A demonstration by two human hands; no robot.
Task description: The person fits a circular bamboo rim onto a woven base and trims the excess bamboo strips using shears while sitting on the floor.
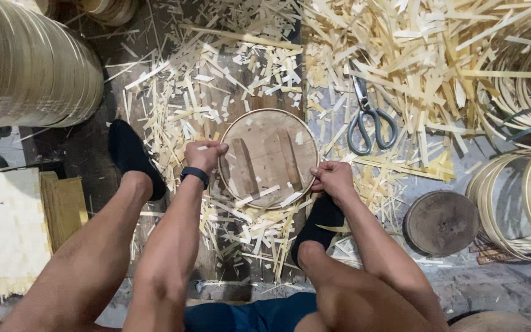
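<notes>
A thin round bamboo hoop [270, 112] sits around a round wooden board [265, 161] on the floor between my feet. My left hand [204, 155], with a dark band on its wrist, grips the hoop's left rim. My right hand [333, 179] pinches the rim on the right side. Both hands are closed on the hoop. Small bamboo chips lie on the board.
Bamboo strips and offcuts [413, 67] cover the floor. Grey-handled scissors [370, 120] lie right of the hoop. A stack of finished hoops [26, 67] is at top left, loose hoops [523, 203] at right, a round wooden block [440, 222] beside them, a woven mat [4, 227] at left.
</notes>
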